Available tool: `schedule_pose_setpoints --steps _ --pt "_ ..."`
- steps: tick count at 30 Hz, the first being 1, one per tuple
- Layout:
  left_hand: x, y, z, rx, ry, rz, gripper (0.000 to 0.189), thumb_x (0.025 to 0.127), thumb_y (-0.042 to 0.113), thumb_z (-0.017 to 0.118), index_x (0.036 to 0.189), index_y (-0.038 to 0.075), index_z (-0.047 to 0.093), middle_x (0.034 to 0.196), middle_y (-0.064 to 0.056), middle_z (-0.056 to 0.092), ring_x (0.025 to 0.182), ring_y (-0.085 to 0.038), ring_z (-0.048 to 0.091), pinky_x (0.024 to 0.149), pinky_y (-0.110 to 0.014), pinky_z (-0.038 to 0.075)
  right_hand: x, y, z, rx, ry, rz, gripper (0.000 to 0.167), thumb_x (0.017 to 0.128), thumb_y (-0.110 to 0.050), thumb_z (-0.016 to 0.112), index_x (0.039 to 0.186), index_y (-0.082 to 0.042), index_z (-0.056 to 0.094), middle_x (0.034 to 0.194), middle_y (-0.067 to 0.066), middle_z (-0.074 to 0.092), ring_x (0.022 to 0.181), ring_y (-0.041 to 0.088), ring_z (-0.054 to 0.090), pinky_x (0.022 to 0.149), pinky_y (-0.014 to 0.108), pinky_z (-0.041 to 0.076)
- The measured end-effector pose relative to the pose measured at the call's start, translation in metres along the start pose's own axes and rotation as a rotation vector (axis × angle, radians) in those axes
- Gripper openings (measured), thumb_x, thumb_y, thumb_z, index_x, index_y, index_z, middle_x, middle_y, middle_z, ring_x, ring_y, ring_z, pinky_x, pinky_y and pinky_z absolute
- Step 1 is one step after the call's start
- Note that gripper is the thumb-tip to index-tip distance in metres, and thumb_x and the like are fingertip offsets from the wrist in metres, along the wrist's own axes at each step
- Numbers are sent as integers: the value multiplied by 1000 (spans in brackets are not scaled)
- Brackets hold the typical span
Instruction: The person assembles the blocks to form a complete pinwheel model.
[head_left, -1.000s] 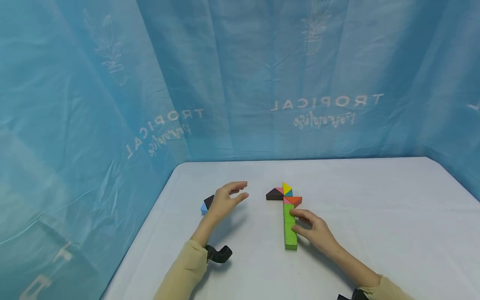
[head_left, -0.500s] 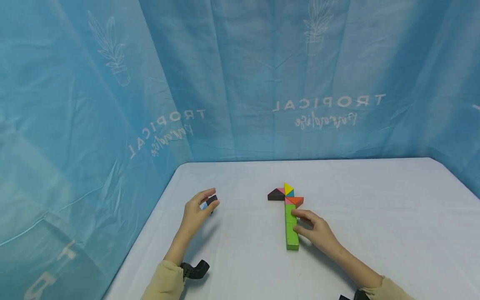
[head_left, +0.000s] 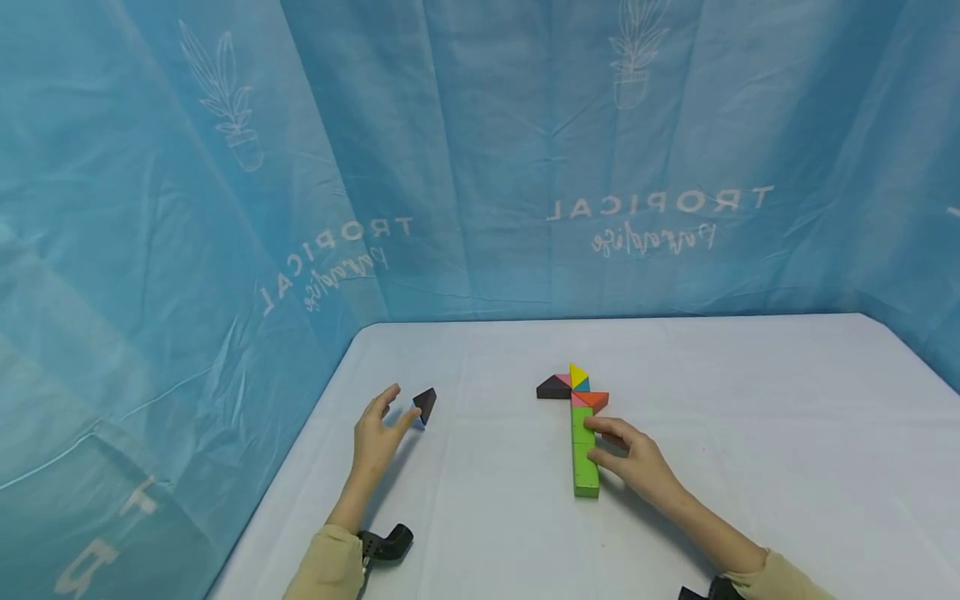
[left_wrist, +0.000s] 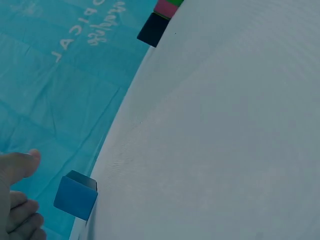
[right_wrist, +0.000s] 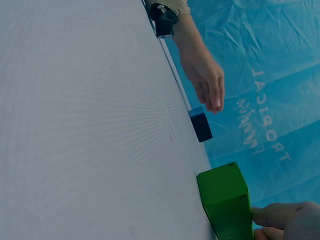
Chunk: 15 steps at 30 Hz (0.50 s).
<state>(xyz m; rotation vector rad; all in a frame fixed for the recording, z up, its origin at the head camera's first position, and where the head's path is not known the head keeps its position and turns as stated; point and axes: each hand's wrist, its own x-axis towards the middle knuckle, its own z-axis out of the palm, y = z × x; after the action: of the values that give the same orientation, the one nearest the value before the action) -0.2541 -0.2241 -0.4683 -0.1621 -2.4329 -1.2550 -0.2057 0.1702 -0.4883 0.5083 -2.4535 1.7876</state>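
My left hand (head_left: 377, 435) is just left of a black triangular block (head_left: 425, 403), fingers apart and thumb tip right at the block's side. A bit of blue block (head_left: 420, 424) shows under the black one; the left wrist view has its blue face (left_wrist: 75, 197) beside the hand. Near the table's middle, two green blocks (head_left: 585, 468) lie end to end in a column. Thumb and fingertips of my right hand (head_left: 636, 460) touch the column's right side. Above it, triangles fan out: black (head_left: 553, 389), yellow (head_left: 577, 375), orange (head_left: 596, 401), with small pink and blue ones between.
A white-covered table (head_left: 480, 533) carries the blocks. Blue printed curtains (head_left: 480, 167) hang behind it and along the left side. A black wrist camera (head_left: 388, 545) sits on my left forearm, low over the table.
My left hand has swung left and back, from over the table to the outer side of the black and blue blocks. Those blocks have turned slightly. My right hand stays at the green blocks.
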Motion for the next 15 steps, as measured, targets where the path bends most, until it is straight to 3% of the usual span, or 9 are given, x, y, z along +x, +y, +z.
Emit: schedule_pose_setpoints --steps 7,11,15 --pt "-1 -12 5 19 -110 -92 75 80 27 77 139 -3 41 137 -21 46 127 -37 39 103 -47 34 0 -1 0 -13 4 -11 45 85 -13 72 127 -5 57 128 7 57 121 26 49 99 37 40" --pt "-3 -15 8 31 -142 -96 77 78 26 78 138 -5 41 137 -21 46 126 -36 42 103 -45 34 0 0 0 -11 2 2 45 85 -13 71 127 -5 57 128 7 57 122 26 49 99 37 40" --pt "-5 -16 12 25 -138 -62 72 78 22 78 135 -7 44 134 -24 48 121 -37 48 100 -42 39 0 0 1 -5 6 17 45 85 -14 72 127 -5 57 128 7 56 122 27 48 99 37 39"
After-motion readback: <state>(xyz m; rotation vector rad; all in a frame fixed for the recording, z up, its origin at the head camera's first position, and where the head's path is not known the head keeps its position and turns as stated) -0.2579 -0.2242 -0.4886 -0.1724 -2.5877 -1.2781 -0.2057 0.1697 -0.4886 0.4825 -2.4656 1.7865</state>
